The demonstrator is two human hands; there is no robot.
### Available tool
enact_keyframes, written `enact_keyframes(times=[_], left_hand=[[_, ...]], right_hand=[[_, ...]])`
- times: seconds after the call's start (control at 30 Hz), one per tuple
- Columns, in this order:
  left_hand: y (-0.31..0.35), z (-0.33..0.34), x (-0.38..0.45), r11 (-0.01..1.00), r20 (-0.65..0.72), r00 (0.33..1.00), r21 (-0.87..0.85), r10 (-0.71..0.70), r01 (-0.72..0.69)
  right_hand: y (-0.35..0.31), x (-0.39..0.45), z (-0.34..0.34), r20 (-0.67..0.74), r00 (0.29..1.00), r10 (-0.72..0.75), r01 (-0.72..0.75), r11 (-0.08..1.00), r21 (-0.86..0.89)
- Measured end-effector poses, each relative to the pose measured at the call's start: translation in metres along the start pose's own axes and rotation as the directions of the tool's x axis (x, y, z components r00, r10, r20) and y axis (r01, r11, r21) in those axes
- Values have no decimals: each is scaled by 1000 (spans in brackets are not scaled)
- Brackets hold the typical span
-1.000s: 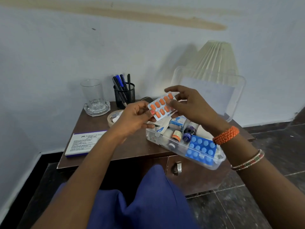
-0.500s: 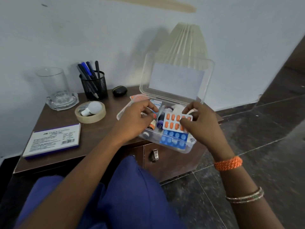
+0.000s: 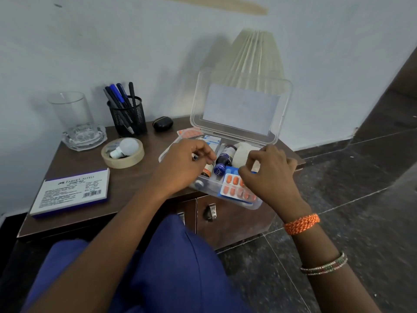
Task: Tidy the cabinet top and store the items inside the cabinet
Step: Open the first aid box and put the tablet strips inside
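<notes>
Two hands over one clear plastic box (image 3: 171, 152) at the counter's (image 3: 135, 177) right front corner, lid raised; left grip (image 3: 182, 163) loosely curled, grasping nothing; right grip (image 3: 268, 175) likewise, above one orange blister strip (image 3: 232, 188) lying inside beside two bottles (image 3: 222, 161); one mesh cup (image 3: 128, 118) holds pens at the back edge.
</notes>
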State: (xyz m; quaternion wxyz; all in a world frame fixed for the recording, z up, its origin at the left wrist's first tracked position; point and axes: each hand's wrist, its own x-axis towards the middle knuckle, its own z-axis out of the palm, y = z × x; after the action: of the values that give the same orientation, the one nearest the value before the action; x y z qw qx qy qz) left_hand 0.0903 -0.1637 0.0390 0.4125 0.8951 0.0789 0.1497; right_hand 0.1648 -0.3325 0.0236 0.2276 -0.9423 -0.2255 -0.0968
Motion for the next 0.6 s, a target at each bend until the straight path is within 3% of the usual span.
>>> enact_keyframes(times=[0.17,0.37,0.47,0.6], left_hand=[[-9,-16,4,999,-133,991,39,8,-3],[-26,-42,8,984,-295,954,153,-45,94],[-33,-51,11,977,-345,935,159,-83,145],[-43,-55,18,961,-353,926,182,-133,208]], right_hand=[[-29,22,-11,-92,989,-115,121,990,71],[-93,76,-18,-80,920,-382,379,924,-54],[-121,109,-7,20,867,-498,495,857,-141],[-148,153,26,275,792,-545,608,742,-281]])
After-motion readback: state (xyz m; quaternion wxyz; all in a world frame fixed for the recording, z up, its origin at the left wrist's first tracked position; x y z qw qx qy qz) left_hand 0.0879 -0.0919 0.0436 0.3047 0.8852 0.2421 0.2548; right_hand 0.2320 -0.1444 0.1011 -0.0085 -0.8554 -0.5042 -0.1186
